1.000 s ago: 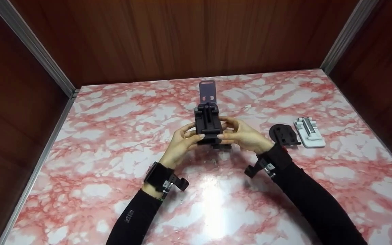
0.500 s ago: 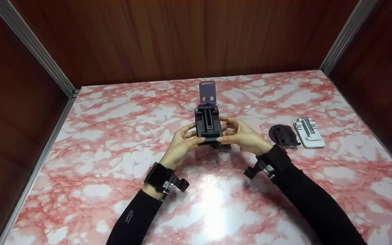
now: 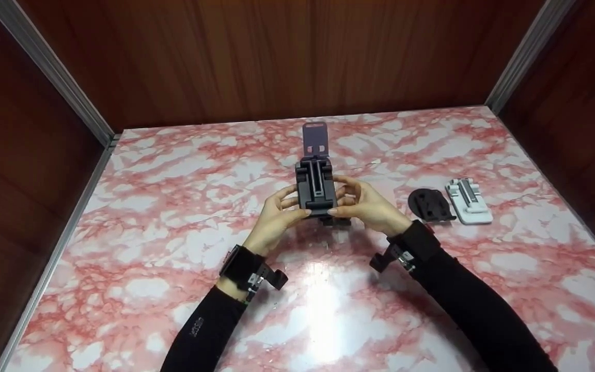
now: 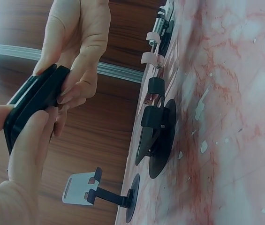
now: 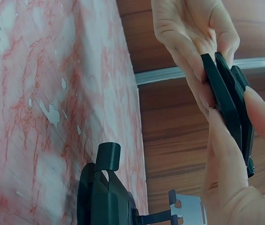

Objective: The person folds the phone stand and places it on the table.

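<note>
A black folded phone stand [image 3: 318,186] is held up over the table, its slotted side towards the head camera. My left hand [image 3: 270,219] grips its left edge, thumb on the lower front corner and fingers behind. On the opposite edge my right hand [image 3: 372,209] pinches it the same way. Both wrist views show its stacked flat plates [image 4: 36,105] between thumbs and fingers. Below it, another black folded stand [image 5: 106,187] lies on the table, mostly hidden in the head view. Behind rises an unfolded stand with a purplish-grey plate [image 3: 315,140].
To the right on the marbled red-and-white table [image 3: 173,206] lie a black folded stand with a round base [image 3: 430,205] and a white folded stand [image 3: 469,201]. Wood-look panels [image 3: 297,57] with metal corner strips close off the back and sides.
The held phone stand has tilted slightly, so its slotted face shows more to the head camera. Both hands keep their grip almost in place, and the other stands have not moved.
</note>
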`<action>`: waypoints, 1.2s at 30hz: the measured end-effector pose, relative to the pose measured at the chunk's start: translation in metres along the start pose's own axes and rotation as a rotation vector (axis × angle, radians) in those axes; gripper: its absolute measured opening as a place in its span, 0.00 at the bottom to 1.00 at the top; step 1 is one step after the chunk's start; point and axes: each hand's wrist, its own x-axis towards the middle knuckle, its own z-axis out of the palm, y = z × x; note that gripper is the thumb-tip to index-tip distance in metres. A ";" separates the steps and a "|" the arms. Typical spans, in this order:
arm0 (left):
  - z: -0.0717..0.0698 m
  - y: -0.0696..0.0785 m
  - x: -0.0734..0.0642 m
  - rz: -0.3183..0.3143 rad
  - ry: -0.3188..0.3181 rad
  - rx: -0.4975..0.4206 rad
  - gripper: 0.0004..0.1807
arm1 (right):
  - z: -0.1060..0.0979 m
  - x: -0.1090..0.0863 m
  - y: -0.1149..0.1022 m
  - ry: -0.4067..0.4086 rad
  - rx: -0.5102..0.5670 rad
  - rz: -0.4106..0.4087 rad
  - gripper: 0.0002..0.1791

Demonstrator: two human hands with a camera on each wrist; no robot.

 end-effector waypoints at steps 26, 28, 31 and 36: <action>-0.011 0.010 0.002 -0.028 -0.024 0.040 0.38 | 0.004 -0.015 -0.014 0.151 -0.792 -0.166 0.53; -0.014 0.010 0.003 -0.033 -0.031 0.025 0.38 | 0.003 -0.017 -0.015 0.172 -0.842 -0.166 0.52; -0.019 0.009 0.003 -0.048 -0.039 0.025 0.38 | 0.001 -0.018 -0.014 0.185 -0.862 -0.179 0.49; -0.026 0.004 0.006 -0.086 -0.043 0.105 0.38 | -0.001 -0.018 -0.011 0.193 -0.881 -0.204 0.45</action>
